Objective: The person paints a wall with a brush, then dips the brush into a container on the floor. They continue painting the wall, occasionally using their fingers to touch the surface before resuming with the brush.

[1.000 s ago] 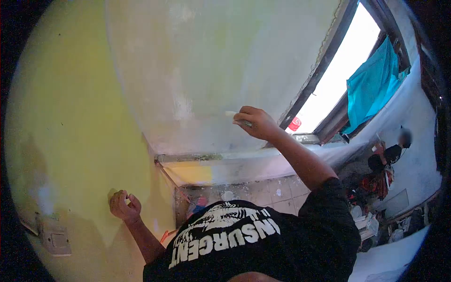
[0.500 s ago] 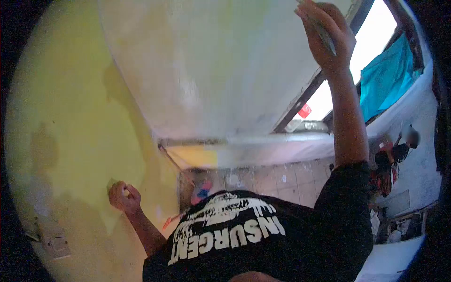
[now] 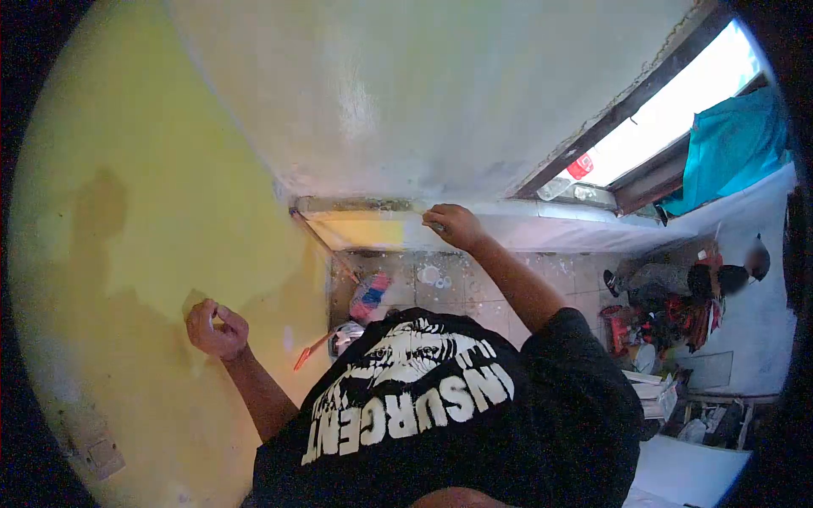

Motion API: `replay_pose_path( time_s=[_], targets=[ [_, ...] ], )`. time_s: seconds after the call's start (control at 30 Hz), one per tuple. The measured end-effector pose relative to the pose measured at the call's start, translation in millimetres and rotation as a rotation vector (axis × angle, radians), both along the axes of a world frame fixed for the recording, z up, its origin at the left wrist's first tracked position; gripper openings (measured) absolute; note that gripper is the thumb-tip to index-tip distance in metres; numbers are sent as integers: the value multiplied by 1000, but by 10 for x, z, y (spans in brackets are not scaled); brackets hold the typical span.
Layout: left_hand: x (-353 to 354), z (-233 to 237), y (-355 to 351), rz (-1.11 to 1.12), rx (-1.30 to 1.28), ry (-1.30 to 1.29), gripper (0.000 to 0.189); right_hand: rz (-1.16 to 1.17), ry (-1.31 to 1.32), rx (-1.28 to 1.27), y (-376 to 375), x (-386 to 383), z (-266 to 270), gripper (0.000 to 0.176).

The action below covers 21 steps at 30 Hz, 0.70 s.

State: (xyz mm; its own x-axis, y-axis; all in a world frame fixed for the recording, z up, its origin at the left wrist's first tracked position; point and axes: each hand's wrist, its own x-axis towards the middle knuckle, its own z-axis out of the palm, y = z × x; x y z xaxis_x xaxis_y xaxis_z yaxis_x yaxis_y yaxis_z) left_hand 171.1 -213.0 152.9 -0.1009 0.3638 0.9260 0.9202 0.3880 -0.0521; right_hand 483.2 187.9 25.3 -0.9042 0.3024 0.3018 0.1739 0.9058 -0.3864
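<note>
My right hand (image 3: 455,227) is closed round a thin, flat grey piece (image 3: 438,226), mostly hidden by the fingers. Its fingertips overlap the ledge (image 3: 356,206) at the foot of the pale wall (image 3: 356,93). On the left, my left hand (image 3: 218,330) is curled beside the yellow wall (image 3: 144,279), thumb and fingers brought together. A small pale patch shows between them, and I cannot tell what it is.
A window (image 3: 669,102) with a teal cloth (image 3: 737,148) is at upper right. A red item (image 3: 581,166) lies on its sill. Below are a pink-and-blue bundle (image 3: 370,296) and stained floor tiles (image 3: 500,292). Another person (image 3: 720,278) is at far right, near cluttered shelves (image 3: 716,421).
My right hand has come down and left from high on the pale wall to the ledge, still holding the flat piece. My left hand stays curled; the whole view has shifted.
</note>
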Motion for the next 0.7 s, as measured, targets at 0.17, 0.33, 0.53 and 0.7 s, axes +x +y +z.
replay_pose_path(
  time_s=[0.17,0.33,0.53,0.7],
  targets=[
    [-21,42,56,2,26,35,11,-108,-53,119,284,-181,-369,21],
    [-57,23,62,-32,122,61,8,-83,-179,149,499,-324,469,22],
    [-12,47,56,-9,85,46,17,-130,81,133,681,-217,3060,24],
    [-65,-62,3,34,62,24,19,-179,416,641,518,-27,5013,26]
  ],
)
